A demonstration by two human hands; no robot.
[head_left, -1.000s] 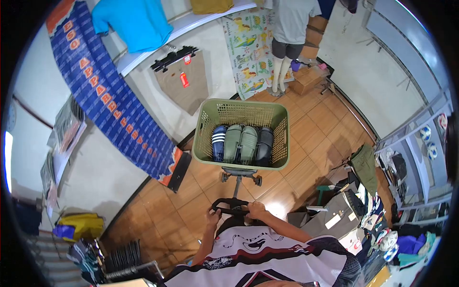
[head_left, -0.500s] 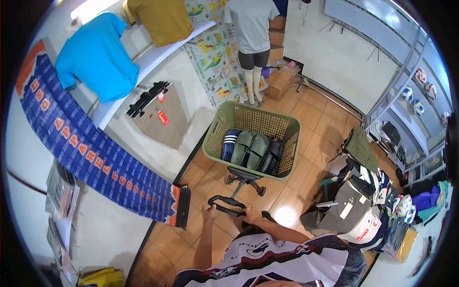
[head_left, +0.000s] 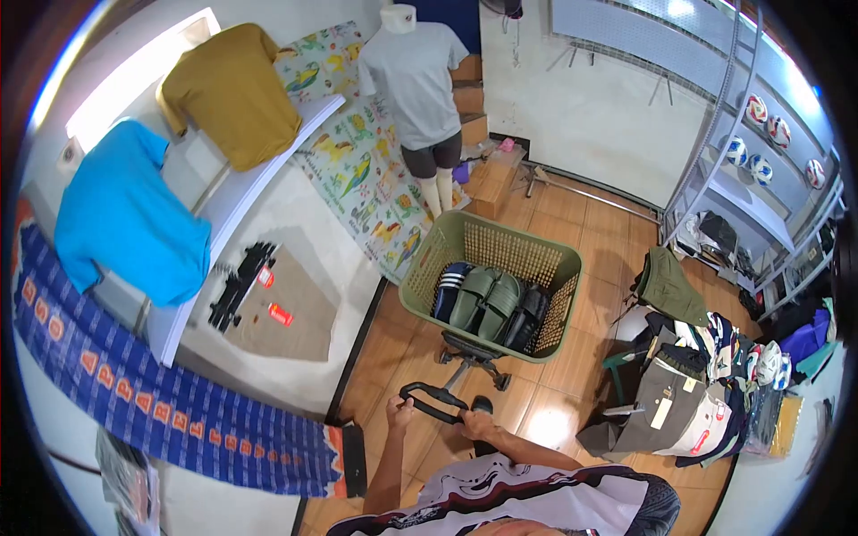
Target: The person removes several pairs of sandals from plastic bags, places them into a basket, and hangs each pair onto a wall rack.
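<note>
A black looped handle [head_left: 434, 402] joins a small wheeled cart below a green perforated basket [head_left: 567, 308]. My left hand [head_left: 399, 412] is closed round the handle's left end, and my right hand [head_left: 475, 422] grips its right end. Inside the basket lie green slides [head_left: 487, 302], dark blue striped slides [head_left: 451, 290] and black slides [head_left: 529, 317], side by side.
A mannequin [head_left: 418, 89] in a grey shirt stands beyond the basket. Piled clothes [head_left: 666, 402] are at the right, near a metal rack [head_left: 706, 152] with balls. A blue lettered banner [head_left: 179, 402] and shelf [head_left: 241, 196] with shirts line the left.
The basket, cart handle and both hands appear slightly lower and farther right in the view. The mannequin and left shelf have shifted left and down as the viewpoint moved. Both hands still hold the handle.
</note>
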